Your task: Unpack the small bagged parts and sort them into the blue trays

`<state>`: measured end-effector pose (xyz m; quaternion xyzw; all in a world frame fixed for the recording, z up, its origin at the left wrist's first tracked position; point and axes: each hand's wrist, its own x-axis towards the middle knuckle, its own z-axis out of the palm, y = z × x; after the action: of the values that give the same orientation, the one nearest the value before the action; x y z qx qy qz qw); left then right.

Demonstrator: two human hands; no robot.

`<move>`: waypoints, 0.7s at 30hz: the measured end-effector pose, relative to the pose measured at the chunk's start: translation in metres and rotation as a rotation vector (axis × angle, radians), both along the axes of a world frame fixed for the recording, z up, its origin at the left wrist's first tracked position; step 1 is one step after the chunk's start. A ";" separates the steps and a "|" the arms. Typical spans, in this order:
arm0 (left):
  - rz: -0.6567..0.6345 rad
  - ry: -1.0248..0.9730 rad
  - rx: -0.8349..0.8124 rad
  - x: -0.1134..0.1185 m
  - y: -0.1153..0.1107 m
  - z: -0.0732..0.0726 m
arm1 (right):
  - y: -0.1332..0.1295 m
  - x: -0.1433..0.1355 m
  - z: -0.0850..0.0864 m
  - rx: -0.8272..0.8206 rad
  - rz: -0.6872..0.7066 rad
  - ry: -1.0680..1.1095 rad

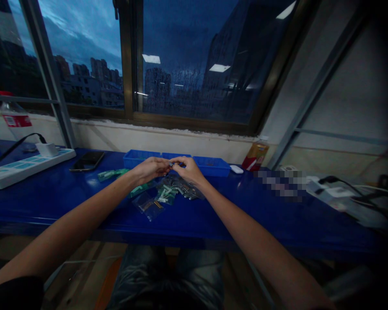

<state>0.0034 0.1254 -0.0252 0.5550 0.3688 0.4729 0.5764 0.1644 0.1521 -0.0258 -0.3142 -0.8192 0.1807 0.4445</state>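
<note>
My left hand [151,168] and my right hand [188,169] meet above the blue table, fingers pinched together on a small greyish part [171,164] too small to make out. Below them lie several small clear bags [187,189] with dark and metallic pieces. A bag with pale green strips [166,193] is just under my hands, and a clear bag with brass-coloured pins [148,206] lies nearer the front edge. Green packets [111,174] rest beyond my left forearm. Blue open bins [211,166] stand right behind my hands.
A black phone [88,160], a white power strip [32,167] with a plugged adapter and a bottle [15,116] are on the left. To the right are a white mouse [236,169], a red-gold packet [256,156], and cables with white adapters [339,192]. A window is behind.
</note>
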 end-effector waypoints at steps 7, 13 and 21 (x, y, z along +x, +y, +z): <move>0.063 -0.048 0.053 0.004 -0.002 0.002 | -0.001 -0.002 -0.001 0.069 -0.036 -0.007; 0.162 -0.093 0.039 0.007 -0.004 0.004 | -0.001 -0.003 -0.001 0.213 -0.076 -0.065; 0.164 0.098 0.233 0.000 -0.002 0.002 | -0.002 -0.002 -0.003 0.217 -0.137 -0.048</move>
<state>0.0038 0.1230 -0.0231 0.6087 0.3833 0.5302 0.4489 0.1627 0.1503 -0.0284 -0.3239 -0.8209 0.0527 0.4674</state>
